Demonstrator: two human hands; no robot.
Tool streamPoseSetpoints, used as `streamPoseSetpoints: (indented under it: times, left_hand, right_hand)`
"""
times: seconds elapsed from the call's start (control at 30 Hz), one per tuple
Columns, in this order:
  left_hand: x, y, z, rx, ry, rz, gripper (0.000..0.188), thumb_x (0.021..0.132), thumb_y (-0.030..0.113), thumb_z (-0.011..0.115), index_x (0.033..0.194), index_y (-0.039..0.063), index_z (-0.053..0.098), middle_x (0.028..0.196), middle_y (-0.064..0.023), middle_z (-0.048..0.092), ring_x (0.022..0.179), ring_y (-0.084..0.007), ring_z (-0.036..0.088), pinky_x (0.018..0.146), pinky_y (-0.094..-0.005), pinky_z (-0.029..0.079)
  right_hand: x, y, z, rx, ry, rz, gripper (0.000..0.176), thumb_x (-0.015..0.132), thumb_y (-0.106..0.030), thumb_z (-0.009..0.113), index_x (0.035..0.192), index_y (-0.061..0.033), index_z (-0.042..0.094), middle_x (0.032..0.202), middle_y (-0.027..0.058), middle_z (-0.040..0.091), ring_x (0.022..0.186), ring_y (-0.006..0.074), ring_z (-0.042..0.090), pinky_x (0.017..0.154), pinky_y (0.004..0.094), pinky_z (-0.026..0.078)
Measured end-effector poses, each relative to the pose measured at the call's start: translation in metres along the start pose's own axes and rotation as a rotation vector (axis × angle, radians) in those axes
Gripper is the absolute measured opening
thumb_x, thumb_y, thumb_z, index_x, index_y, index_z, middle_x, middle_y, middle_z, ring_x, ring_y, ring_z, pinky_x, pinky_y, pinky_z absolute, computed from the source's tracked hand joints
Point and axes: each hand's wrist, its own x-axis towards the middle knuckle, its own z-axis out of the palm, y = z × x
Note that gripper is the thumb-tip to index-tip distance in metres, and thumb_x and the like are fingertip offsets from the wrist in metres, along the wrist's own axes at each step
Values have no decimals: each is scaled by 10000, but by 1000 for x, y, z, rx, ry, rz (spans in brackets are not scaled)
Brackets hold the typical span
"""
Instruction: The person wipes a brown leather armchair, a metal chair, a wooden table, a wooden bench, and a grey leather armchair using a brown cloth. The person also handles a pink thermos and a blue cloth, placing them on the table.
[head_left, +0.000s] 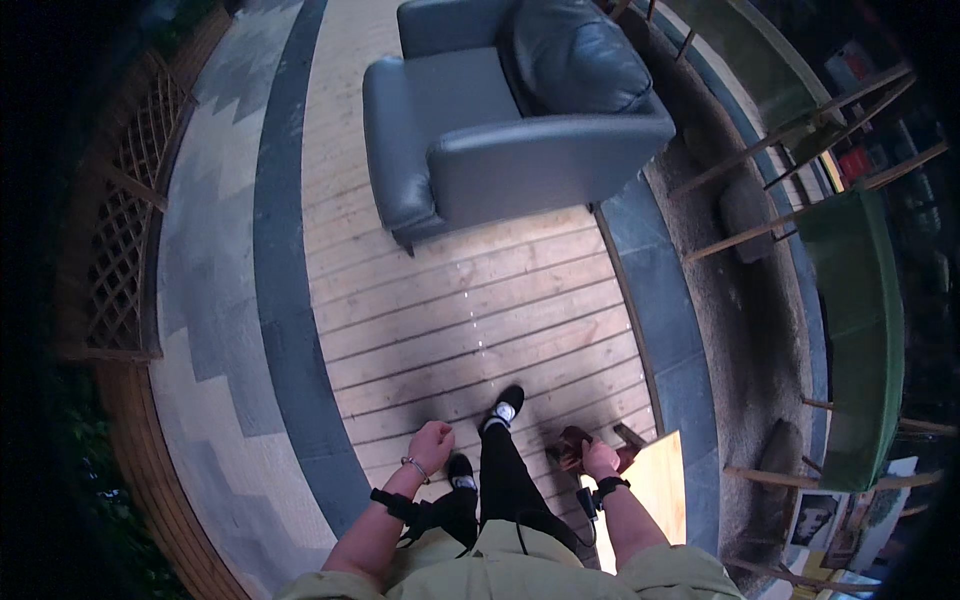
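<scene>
My left hand (432, 445) hangs in front of me above the plank deck, its fingers curled in and nothing visible in them. A bracelet circles that wrist, and a black strap sits farther up the forearm. My right hand (600, 456) grips a dark red, crumpled item (574, 444), perhaps cloth or leather; its exact kind is unclear. Part of it is hidden behind the fingers. Beside and below this hand lies a pale wooden surface (660, 487). A black strap with a small device (587, 504) is on the right wrist.
Ahead stands a grey-blue leather armchair (540, 161) on the wooden deck (480, 315). Dark stone strips border the deck, with patterned paving (210, 315) on the left. A wooden lattice (120, 262) lines the far left. To the right are a gravel strip with stones and green fabric chairs (859, 337).
</scene>
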Motion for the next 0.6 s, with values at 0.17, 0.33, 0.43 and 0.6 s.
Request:
streamPoseSetpoints:
  times: [0.17,0.33,0.43,0.6]
  left_hand:
    - [66,60,-44,-19,52,10,287,883,284,632,1038,48,682,973,-162,699,876,-300,691,782,-392,550]
    - [134,125,-83,-118,166,67,281,888,273,632,1046,46,681,966,-165,703,880,-298,695,783,-381,550]
    - [170,160,-106,-107,283,137,274,893,251,633,1065,41,671,953,-146,712,837,-237,687,744,-351,538]
    - [226,203,-151,-67,411,310,247,869,202,634,1054,38,649,1054,-160,644,939,-337,617,854,-410,500]
  right_hand:
    - [82,-21,-50,661,139,8,626,935,-547,542,1085,50,653,980,267,689,969,361,678,829,452,527]
    - [119,-72,-161,1453,137,-213,408,916,-335,696,1081,36,655,967,79,695,856,153,640,762,304,522]
    - [131,-117,-242,1703,221,-423,340,946,-219,658,1189,14,611,1020,66,691,883,156,646,806,305,528]
    - [177,-177,-374,1657,535,-575,315,994,-191,564,1262,-25,578,1080,72,675,940,151,634,845,304,517]
